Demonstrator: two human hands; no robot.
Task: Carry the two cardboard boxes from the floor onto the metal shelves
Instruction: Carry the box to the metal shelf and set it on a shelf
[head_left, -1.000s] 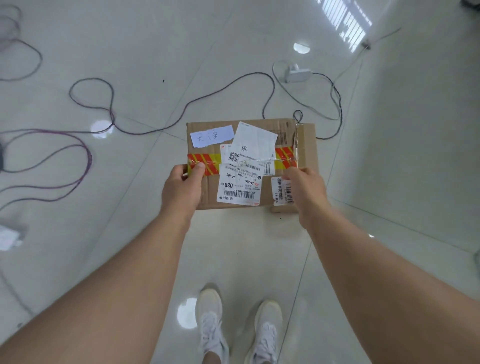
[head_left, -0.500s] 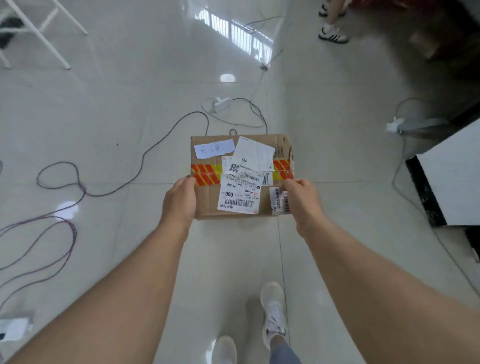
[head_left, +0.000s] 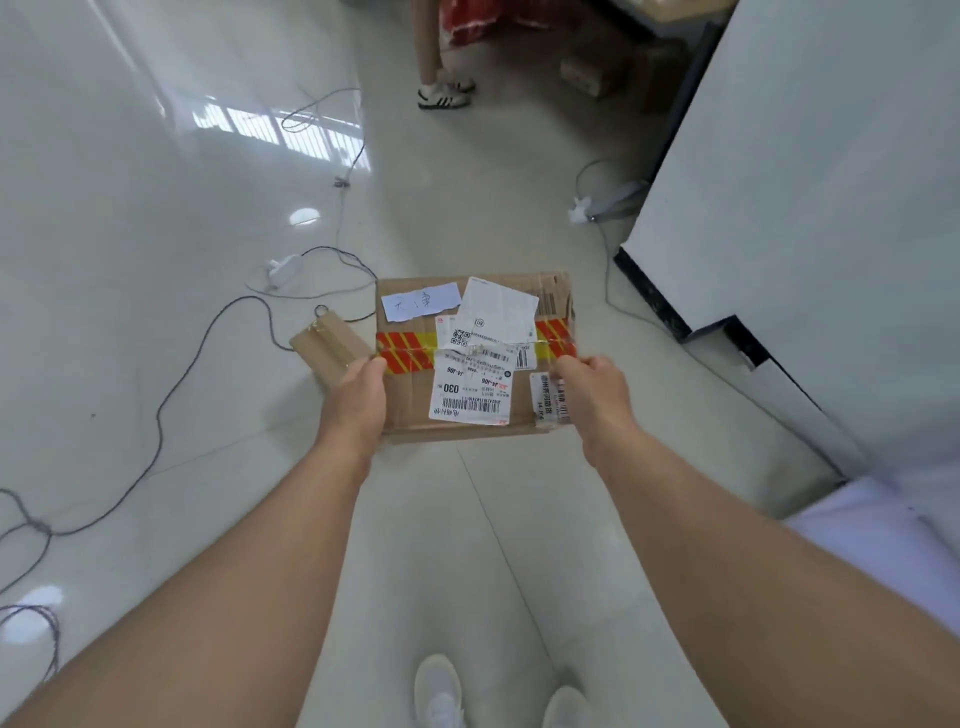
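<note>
I hold a flat brown cardboard box (head_left: 410, 405) in front of me, above the floor. It carries white shipping labels and a red-and-yellow striped tape band. My left hand (head_left: 358, 397) grips its left edge and my right hand (head_left: 592, 389) grips its right edge. A second, smaller cardboard box (head_left: 327, 340) lies on the white floor just left of the held one, partly hidden behind my left hand. At the top right a dark shelf frame (head_left: 685, 78) shows, with a box under it; I cannot tell its shelves.
Black cables (head_left: 208, 332) loop over the glossy floor on the left, with a white power strip (head_left: 280, 267). A white wall panel with a black base (head_left: 670, 306) stands at the right. Another person's legs and shoes (head_left: 441, 88) are ahead. My white shoes (head_left: 439, 691) are below.
My view has swung to the right with the box held in both hands. The wall panel and the other person came closer, and the smaller box now shows at the left.
</note>
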